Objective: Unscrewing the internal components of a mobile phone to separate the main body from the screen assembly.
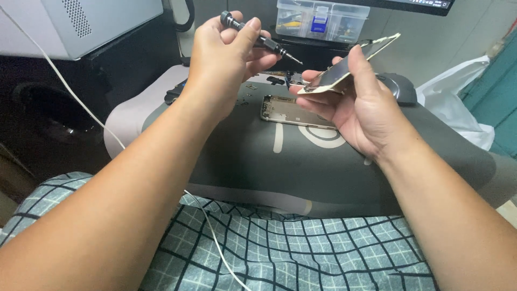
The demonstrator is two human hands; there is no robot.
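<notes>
My left hand [226, 56] grips a small black precision screwdriver [267, 43], its tip pointing right toward my other hand. My right hand [358, 102] holds a detached phone screen panel [347, 67] with a pale frame, tilted up at its far end. The screwdriver tip hangs a little left of the panel without touching it. Below both hands, a gold phone back housing [288, 110] lies flat on a grey work mat [258, 161]. Tiny screws and small dark parts are scattered on the mat near my left hand.
A clear plastic parts box [322, 20] stands at the back beside a monitor's lower edge. A black mouse [398, 87] sits at right, with a white plastic bag [458, 102] beyond. A silver computer case [86, 24] and a white cable [64, 86] lie left. Checked cloth covers my lap.
</notes>
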